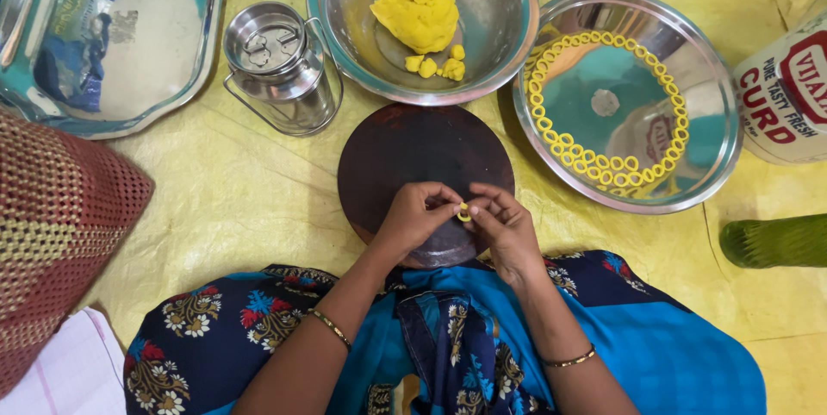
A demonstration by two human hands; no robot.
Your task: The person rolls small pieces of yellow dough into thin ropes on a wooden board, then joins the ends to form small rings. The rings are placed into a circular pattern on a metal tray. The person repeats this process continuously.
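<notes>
At the right edge a white cylindrical tub [786, 92] with red lettering lies just beside the wide steel plate [715, 122]; I leave its print unread. Top left, a steel tray [172, 79] mirrors a blue-and-white packet shape.

My left hand [413, 218] and right hand [504, 225] meet over the near edge of the round dark wooden board [405, 148], which sits on the yellow sheet [233, 199] covering the floor. Both grips are pressed together, pinching one small yellow dough ring [464, 212] between thumb and fingertips from either side. The ring is held above the board; it is too small and too covered to tell which way its opening faces.

Finished rings [603, 161] line the plate's rim in a curve. Beyond the board, a steel bowl [500, 53] holds the yellow dough lump [418, 8], with a lidded steel can [276, 62] to its left.
</notes>
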